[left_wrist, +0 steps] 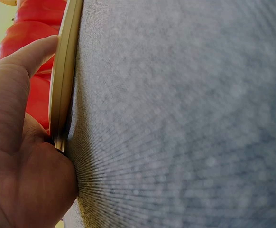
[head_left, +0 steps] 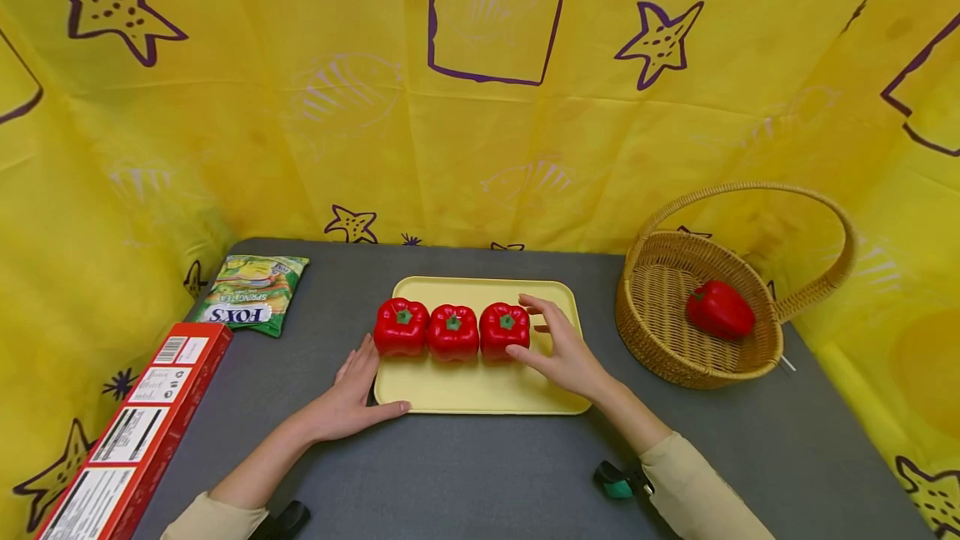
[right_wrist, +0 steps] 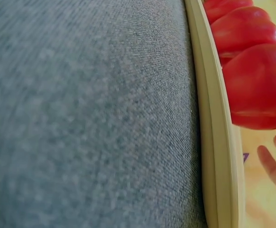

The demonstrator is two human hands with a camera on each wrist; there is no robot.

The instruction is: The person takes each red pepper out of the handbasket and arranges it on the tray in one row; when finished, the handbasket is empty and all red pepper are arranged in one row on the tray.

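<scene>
Three red bell peppers with green stems stand in a row on a pale yellow tray (head_left: 480,394): the left pepper (head_left: 401,327), the middle pepper (head_left: 453,333) and the right pepper (head_left: 504,332). My left hand (head_left: 352,397) lies at the tray's left front corner, fingers extended along the side. Its thumb (left_wrist: 36,54) reaches along the front rim. Over the tray's right part, my right hand (head_left: 562,352) has its thumb and fingers spread beside the right pepper. In the right wrist view, fingers (right_wrist: 269,161) show apart from the nearest pepper (right_wrist: 259,88).
At the right stands a wicker basket (head_left: 637,340) with a tall handle, holding another red pepper (head_left: 720,309). A green FOX'S packet (head_left: 255,290) lies at the back left, near a long red box (head_left: 142,432). Yellow printed cloth (head_left: 480,165) hangs around the grey table (head_left: 480,473).
</scene>
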